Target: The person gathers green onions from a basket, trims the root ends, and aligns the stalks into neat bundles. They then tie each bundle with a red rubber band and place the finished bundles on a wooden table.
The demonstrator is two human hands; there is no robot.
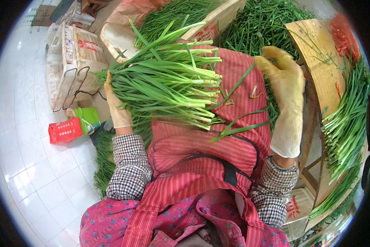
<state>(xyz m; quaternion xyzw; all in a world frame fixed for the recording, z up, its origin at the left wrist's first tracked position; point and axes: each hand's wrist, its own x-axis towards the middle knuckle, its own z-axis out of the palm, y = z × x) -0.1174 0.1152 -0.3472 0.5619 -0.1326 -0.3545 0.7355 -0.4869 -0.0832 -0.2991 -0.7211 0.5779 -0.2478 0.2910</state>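
Observation:
A thick bunch of garlic chives (169, 80) lies across my lap, its pale cut stems to the right and green leaves to the left. My left hand (113, 103), in a thin pale glove, grips the leafy end. Over the far right edge of my lap, my right hand (276, 66) wears a yellowish glove. Its thumb and fingers are apart, curved, and slightly blurred, with nothing seen between them. Loose leaves (243, 123) and a scrap of pale stem sheath (255, 92) rest on the red striped apron (243, 68).
Heaped green leaves (259, 27) and a white plastic crate (117, 40) stand ahead. At right is a wooden board (321, 55), with bunched chives (345, 123) beside it. On the tiled floor at left are crates (76, 55), a red packet (66, 131) and a green container (89, 117).

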